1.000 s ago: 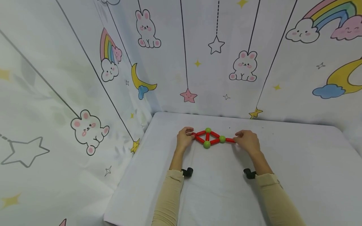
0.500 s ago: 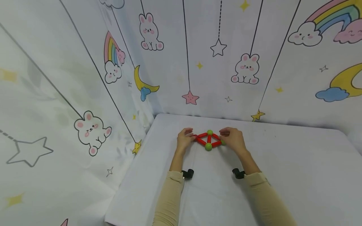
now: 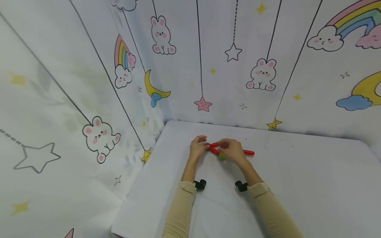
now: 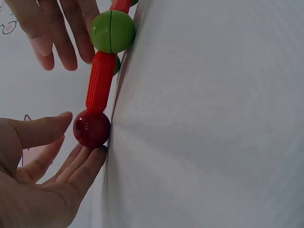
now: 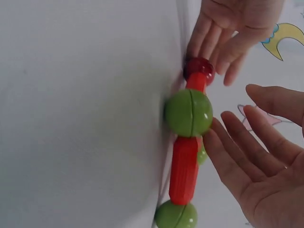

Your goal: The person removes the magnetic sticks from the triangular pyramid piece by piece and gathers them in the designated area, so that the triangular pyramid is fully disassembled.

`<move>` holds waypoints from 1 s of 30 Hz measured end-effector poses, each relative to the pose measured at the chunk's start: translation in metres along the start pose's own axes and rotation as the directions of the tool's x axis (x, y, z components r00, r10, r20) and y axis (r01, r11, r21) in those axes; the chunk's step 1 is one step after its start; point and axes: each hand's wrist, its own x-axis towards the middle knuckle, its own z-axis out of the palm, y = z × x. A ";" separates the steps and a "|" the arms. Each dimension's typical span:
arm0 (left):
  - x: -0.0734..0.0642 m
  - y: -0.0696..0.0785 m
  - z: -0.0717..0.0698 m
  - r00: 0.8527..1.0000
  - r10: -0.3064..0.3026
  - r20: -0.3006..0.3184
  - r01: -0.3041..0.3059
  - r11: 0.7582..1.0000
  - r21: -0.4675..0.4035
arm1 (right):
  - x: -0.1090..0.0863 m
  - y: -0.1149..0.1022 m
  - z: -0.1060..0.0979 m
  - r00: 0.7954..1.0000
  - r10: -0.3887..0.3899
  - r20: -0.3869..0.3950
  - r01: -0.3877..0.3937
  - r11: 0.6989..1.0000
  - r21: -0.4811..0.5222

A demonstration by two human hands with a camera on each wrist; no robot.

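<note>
1. Far left of the head view, mid-height: printed bear on the white wall cloth, at the end of a slanting dark line.
2. Left of centre, above the counter: printed yellow moon with a small blue cloud.
3. Bottom edge, left of centre: beige left sleeve, black device at the wrist.
4. Centre: left hand, fingers unclenched and fairly straight, touching the red ball from below in the left wrist view; thumb just beside it.
5. Centre, lying on the white counter: toy frame of red rods and balls, with the red ball at its left end and two rods spreading rightward.
6. Slightly right of that: lower green ball, at the end of the lower rod, partly covered.
7. Right of centre: right hand, fingers released and loosely spread in the right wrist view, right at the edge of a green ball; cannot tell whether touching.
8. Beyond: right-hand rod, left end hidden.
9. Lower right of centre: beige right sleeve.
10. Upper right corner: printed rainbow.
</note>
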 end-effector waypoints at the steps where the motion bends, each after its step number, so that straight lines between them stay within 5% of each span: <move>1: 0.000 0.000 0.001 1.000 0.001 0.002 -0.001 1.000 0.003 | 0.001 0.000 0.002 1.000 -0.005 0.002 0.005 1.000 -0.008; 11: -0.002 -0.002 0.006 1.000 0.011 0.025 -0.011 1.000 0.012 | 0.007 0.001 0.021 1.000 -0.024 0.013 0.025 0.997 -0.069; 21: -0.003 0.000 0.007 0.998 0.018 0.056 -0.022 0.997 0.076 | 0.008 -0.002 0.031 0.997 -0.063 -0.036 0.053 0.972 -0.231; 30: -0.001 -0.003 0.007 0.999 0.030 0.040 -0.035 0.994 0.107 | 0.010 -0.001 0.040 0.989 -0.124 -0.082 0.101 0.966 -0.240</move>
